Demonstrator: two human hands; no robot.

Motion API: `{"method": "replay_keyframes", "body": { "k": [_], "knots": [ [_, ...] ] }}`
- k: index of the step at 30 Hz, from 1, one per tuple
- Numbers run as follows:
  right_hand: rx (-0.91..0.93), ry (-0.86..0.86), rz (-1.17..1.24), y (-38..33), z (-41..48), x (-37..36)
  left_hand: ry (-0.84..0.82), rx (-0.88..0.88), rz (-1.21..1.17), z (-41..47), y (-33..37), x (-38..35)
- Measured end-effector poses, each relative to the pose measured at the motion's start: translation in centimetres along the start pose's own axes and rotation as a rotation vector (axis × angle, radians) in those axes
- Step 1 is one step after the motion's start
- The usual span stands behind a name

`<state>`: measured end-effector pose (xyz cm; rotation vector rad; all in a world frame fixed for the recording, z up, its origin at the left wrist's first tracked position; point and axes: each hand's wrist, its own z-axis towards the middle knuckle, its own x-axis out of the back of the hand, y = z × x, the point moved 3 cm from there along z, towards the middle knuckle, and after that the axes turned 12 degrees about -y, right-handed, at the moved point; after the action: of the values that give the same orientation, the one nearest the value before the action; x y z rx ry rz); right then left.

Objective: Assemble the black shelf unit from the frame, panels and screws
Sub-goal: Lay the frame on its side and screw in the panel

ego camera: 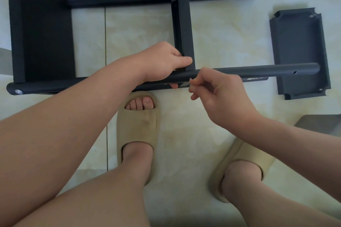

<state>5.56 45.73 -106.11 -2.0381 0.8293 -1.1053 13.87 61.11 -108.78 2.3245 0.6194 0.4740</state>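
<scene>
While the left hand [164,62] curls round the middle panel [182,24] at its near end, holding it to the near tube [258,71], the right hand [217,90] pinches what looks like a screw [190,80] at the tube. Risk: panel shifts, holes misalign, screw cross-threads or drops. Spare panel [299,51] lies loose at right.

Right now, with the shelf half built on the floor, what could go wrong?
The right hand pinches what looks like a small screw; it could slip and roll away across the tiles. The left hand steadies the panel against the tube; if it shifts, the joint may drift out of line. Bare toes sit right by that tube, which might hit them if it slips.
</scene>
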Motion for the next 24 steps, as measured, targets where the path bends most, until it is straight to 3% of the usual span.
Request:
{"method": "replay_keyframes", "body": {
  "k": [7, 11, 16, 24],
  "knots": [
    [-0.103, -0.032, 0.503, 0.63, 0.29, -0.01, 0.003, 0.011, 0.031, -0.13, 0.2, -0.1],
    [-0.1, -0.024, 0.61, 0.72, 0.2, -0.36, -0.002, 0.004, 0.024, -0.16, 0.29, -0.05],
    [-0.088, -0.015, 0.62, 0.8, 0.17, -0.62, 0.002, 0.002, 0.009, -0.13, 0.32, -0.01],
    [-0.057, -0.087, 0.365, 0.78, 0.69, 0.16, -0.001, 0.005, 0.021, -0.1, 0.21, -0.03]
  ]
}}
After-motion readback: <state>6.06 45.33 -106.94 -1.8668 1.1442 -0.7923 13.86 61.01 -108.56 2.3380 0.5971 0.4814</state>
